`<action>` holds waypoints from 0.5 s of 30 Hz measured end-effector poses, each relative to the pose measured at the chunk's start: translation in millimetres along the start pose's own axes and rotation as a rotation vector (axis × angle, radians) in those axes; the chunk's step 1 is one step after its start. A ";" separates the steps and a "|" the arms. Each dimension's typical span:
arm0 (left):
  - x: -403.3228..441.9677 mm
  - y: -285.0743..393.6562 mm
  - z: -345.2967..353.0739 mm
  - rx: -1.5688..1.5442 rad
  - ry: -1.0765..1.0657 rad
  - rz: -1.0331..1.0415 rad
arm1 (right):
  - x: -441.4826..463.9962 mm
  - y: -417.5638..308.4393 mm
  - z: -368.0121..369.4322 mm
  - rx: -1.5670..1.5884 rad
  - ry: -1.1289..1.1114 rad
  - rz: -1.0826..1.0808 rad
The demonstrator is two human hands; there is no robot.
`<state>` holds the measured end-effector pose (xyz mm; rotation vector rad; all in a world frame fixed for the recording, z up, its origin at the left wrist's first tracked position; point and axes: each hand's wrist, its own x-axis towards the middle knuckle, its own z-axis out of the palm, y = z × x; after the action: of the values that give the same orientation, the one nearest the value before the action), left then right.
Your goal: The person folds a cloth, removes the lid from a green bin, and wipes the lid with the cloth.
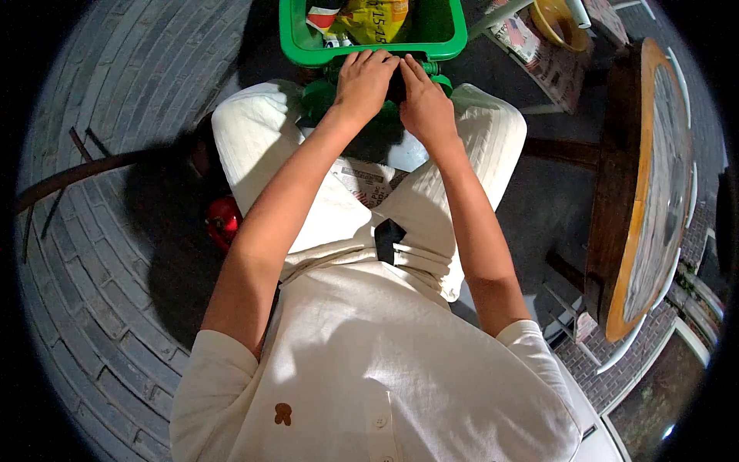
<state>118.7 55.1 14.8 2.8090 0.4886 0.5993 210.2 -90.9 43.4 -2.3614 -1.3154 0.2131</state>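
Note:
A green plastic bin [450, 48] stands at the top between my knees, its open mouth facing up. Inside lie a yellow printed bag [375, 21] and a red and white packet [322, 17]. My left hand [364, 83] is at the bin's near rim, fingers bent together over the edge. Close beside it, my right hand [426, 102] has its forefinger stretched toward the rim and the other fingers curled. A dark patch [396, 86] shows between the hands; I cannot make out what it is. Whatever the fingertips pinch is hidden.
A round wooden-edged table [633, 231] stands to the right. Beyond it are a printed stool or chair seat [539, 58] and a yellow basin [558, 27]. A shiny red object [224, 219] sits by my left leg. Grey brick paving [100, 262] lies at the left.

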 end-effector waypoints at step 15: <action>0.3 -0.5 3.9 0.006 0.043 -0.026 | -6.0 8.3 1.9 -0.196 -0.027 -0.071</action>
<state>120.5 55.1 11.3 2.7967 0.5348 0.6549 212.8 -99.2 37.6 -2.4737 -1.4905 0.0988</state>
